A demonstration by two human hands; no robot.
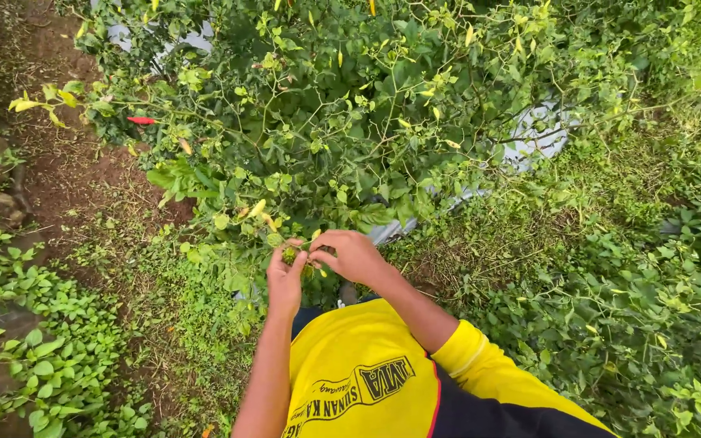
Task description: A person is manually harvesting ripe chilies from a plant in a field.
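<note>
A bushy chilli plant (350,113) with small pale yellow peppers fills the upper middle. My left hand (285,276) is raised at its lower edge, fingers pinched around a green leafy sprig (290,254). My right hand (353,253) sits close beside it, fingers curled towards the same sprig, touching or nearly touching it. A pale yellow pepper (258,208) hangs just above and to the left of both hands. One red pepper (141,121) shows far out on a branch at the left. My yellow shirt (367,381) fills the bottom centre.
Bare brown soil (66,170) runs along the left, with low green weeds (34,357) at the lower left. Silver plastic mulch (537,138) shows under the plant at the right. Dense ground cover (626,308) spreads over the right side.
</note>
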